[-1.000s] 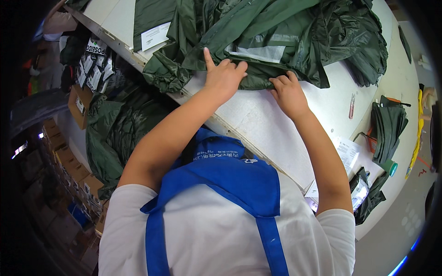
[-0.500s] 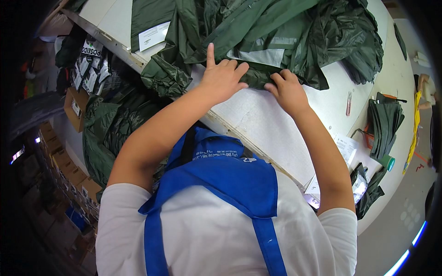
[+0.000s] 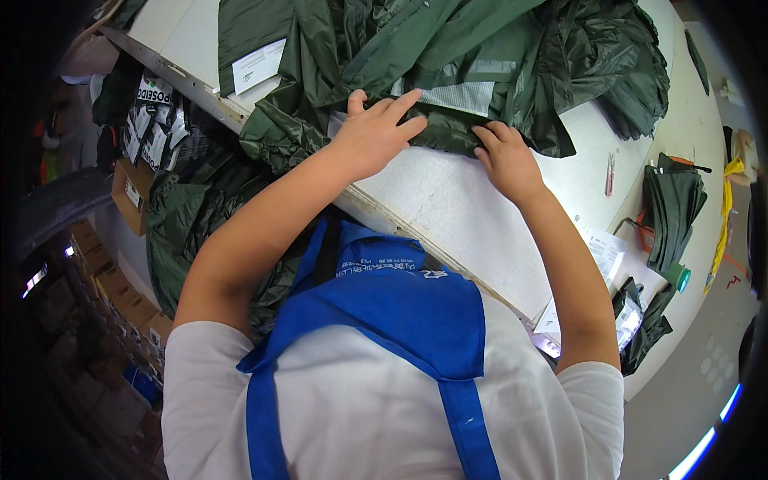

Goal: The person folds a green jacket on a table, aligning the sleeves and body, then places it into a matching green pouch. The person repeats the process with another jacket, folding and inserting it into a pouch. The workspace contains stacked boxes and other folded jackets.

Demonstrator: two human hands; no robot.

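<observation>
A dark green, shiny jacket (image 3: 448,44) with a zip and a strip of light mesh (image 3: 460,98) lies rumpled over the white table. My left hand (image 3: 372,138) is on its near edge with the fingers spread, the index finger reaching toward the mesh. Farther right, my right hand (image 3: 508,162) rests its fingertips on the same edge, thumb apart from the fingers. Neither hand has visibly gathered cloth. A white printed tag or card (image 3: 258,67) lies on green fabric at the upper left.
A small cutter (image 3: 610,174) lies on the white table (image 3: 472,216) to the right. Beyond it are folded green cloth (image 3: 670,212), papers (image 3: 602,254) and a black plastic bag (image 3: 646,328). More green fabric (image 3: 196,212) hangs below the table's left edge, near a cardboard box (image 3: 130,194).
My left hand has shifted slightly down, its raised index finger lowered and the fingers spread differently. My right hand has moved a little right, its thumb drawn closer to the fingers.
</observation>
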